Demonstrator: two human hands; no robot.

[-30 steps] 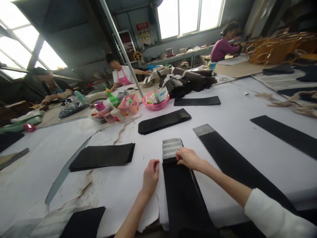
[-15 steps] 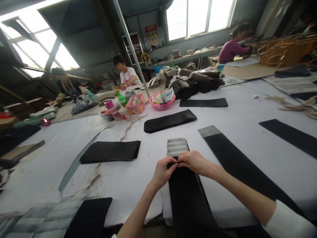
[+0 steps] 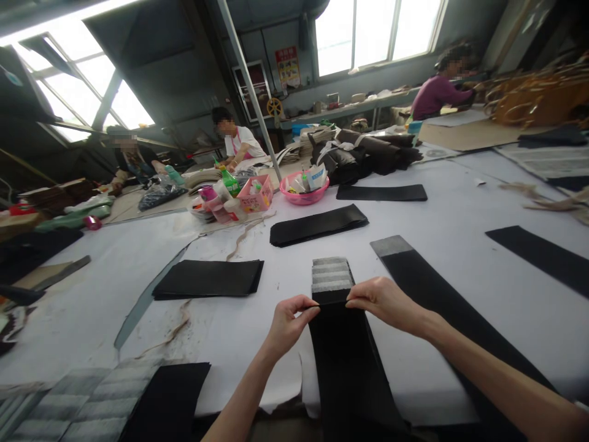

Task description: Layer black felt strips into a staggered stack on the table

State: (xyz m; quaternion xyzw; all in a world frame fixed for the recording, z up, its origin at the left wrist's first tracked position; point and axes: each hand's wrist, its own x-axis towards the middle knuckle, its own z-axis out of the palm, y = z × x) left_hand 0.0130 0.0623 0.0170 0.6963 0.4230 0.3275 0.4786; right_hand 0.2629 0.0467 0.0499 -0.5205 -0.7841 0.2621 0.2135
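Observation:
A long black strip of sheet material point(image 3: 347, 362) runs from the table's near edge away from me, lying on others like it. Beyond its folded edge, a stepped row of grey strip ends point(image 3: 330, 274) shows. My left hand point(image 3: 289, 322) pinches the left corner of the black strip's far edge between thumb and fingers. The right corner of that same edge is pinched by my right hand point(image 3: 381, 301). Between the hands the edge is stretched straight. To the right lies another long black strip with a grey end point(image 3: 427, 294).
Stacks of black pieces lie left point(image 3: 209, 279) and ahead point(image 3: 319, 224). A pink basin point(image 3: 304, 195) and a pink box of bottles point(image 3: 256, 194) stand further back. Black pieces with grey ends point(image 3: 101, 399) overlap at the near left. Several people work beyond the table.
My hands were together at the middle of the strip's edge. They have slid apart along it, left hand to the left corner and right hand to the right.

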